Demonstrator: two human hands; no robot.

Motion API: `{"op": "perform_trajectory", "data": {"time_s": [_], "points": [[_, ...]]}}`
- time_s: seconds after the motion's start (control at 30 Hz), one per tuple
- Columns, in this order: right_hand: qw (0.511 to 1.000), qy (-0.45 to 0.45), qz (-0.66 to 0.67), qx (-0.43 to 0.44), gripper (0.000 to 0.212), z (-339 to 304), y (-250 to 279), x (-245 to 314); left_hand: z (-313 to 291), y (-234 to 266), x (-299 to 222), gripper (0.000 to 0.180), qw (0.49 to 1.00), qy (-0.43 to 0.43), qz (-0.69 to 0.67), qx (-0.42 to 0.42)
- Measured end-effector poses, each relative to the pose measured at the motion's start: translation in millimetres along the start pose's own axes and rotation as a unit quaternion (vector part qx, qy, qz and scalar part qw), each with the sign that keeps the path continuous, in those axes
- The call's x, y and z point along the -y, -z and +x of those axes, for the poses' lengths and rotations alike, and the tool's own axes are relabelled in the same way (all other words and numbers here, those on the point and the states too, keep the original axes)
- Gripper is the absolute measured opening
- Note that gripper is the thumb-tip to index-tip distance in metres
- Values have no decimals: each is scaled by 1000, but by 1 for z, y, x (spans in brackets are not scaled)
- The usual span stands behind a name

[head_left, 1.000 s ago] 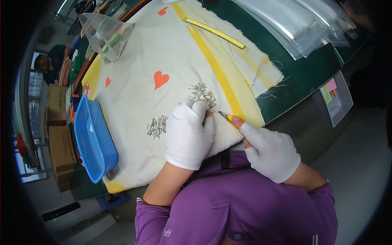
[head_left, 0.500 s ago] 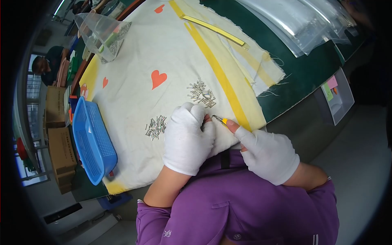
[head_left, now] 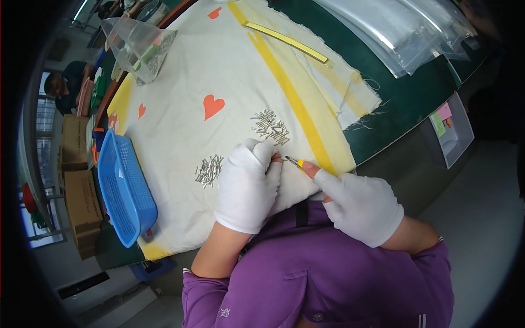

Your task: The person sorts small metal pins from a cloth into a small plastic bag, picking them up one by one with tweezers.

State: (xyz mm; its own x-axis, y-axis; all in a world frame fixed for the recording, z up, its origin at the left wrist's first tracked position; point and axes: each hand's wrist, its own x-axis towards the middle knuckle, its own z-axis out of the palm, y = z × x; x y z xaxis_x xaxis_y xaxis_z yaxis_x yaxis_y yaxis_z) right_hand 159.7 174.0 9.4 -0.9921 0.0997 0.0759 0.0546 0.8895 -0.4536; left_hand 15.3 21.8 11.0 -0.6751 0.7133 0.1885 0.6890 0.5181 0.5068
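Note:
My left hand [head_left: 246, 186], in a white glove with bare fingertips, is closed in a pinch. A tiny metal piece [head_left: 283, 159] shows at its fingertips; most of it is hidden. My right hand [head_left: 363, 208], gloved the same way, grips a slim tool with a yellow band [head_left: 300, 163] and a dark narrow tip. That tip meets or nearly meets the piece at my left fingertips. Just beyond my left hand lies a loose pile of small metal pins [head_left: 270, 127]. A second pile of similar pins [head_left: 209, 171] lies to its left.
A pale cloth [head_left: 180, 120] with hearts covers the green table [head_left: 394, 117]. At left stands a blue basket [head_left: 128, 191]; farther back, a clear bag [head_left: 147, 60] of small parts. A yellow strip [head_left: 287, 40], plastic bags [head_left: 388, 38] and an open drawer [head_left: 456, 131] are at right.
My left hand has shifted slightly left, and its fingertips show more of the small piece near the tool's tip. My right hand has barely moved.

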Motion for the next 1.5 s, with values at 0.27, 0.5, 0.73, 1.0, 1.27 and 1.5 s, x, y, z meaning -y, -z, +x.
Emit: {"op": "perform_trajectory", "data": {"time_s": [0.27,0.5,0.73,1.0,1.27,1.5], "points": [[999,-6,45,-20,57,-4,-5,-3,-6,-5,-1,16,999,10,-9,-33],[1000,-17,9,-4,60,-5,-5,-3,-5,-9,-6,13,998,40,31,-29],[1000,11,11,-25,60,-5,-6,0,-6,-9,-5,13,998,46,37,-28],[1000,19,8,-12,61,-3,-6,0,-4,-9,-5,13,998,52,31,-16],[999,31,3,-12,64,1,-1,1,-4,-8,-6,11,998,38,37,-24],[998,33,-3,-49,56,-3,-10,0,-2,-7,-8,10,998,25,45,-22]]}}
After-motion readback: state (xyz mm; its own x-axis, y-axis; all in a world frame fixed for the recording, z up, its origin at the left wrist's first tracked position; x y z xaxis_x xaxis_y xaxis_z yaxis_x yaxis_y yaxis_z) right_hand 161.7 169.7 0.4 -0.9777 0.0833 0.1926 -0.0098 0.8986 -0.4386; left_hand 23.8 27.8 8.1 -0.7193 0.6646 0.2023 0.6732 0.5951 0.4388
